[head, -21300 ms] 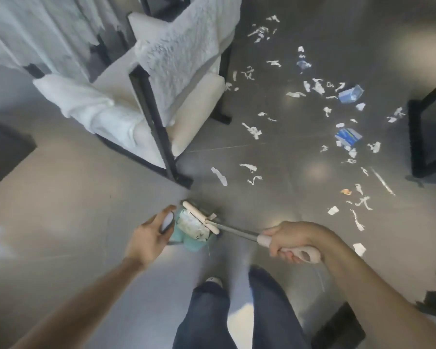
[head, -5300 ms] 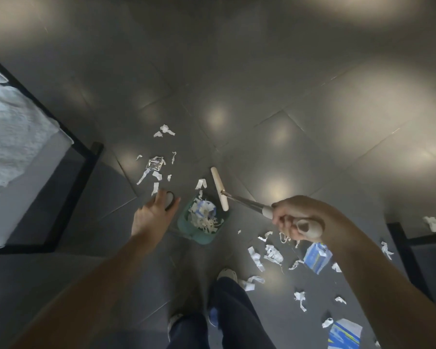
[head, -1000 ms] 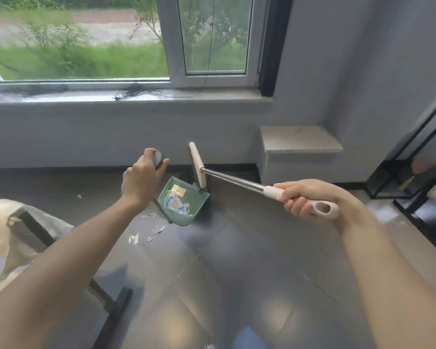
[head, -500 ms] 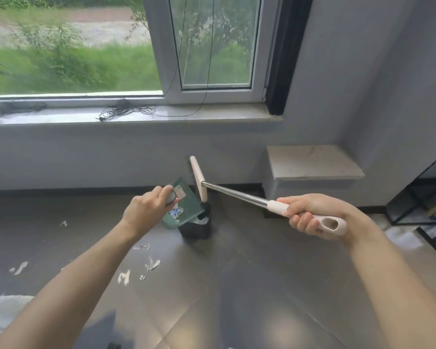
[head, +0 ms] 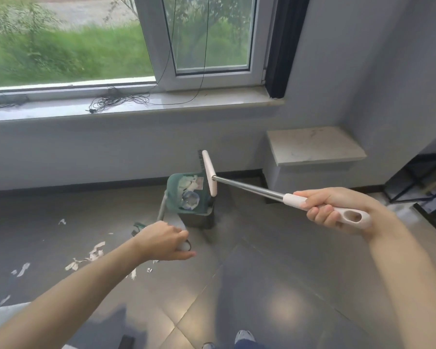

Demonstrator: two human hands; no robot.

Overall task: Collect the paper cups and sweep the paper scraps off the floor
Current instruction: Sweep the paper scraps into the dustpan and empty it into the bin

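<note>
Here the broom (head: 239,186) shaft points up-left toward the dustpan (head: 186,192).

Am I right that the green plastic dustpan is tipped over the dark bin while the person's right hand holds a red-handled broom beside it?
Not quite: the broom's handle is white with a metal shaft, not red. The head view shows the right hand holding it beside the green plastic dustpan, which is tipped over the dark bin.
</note>
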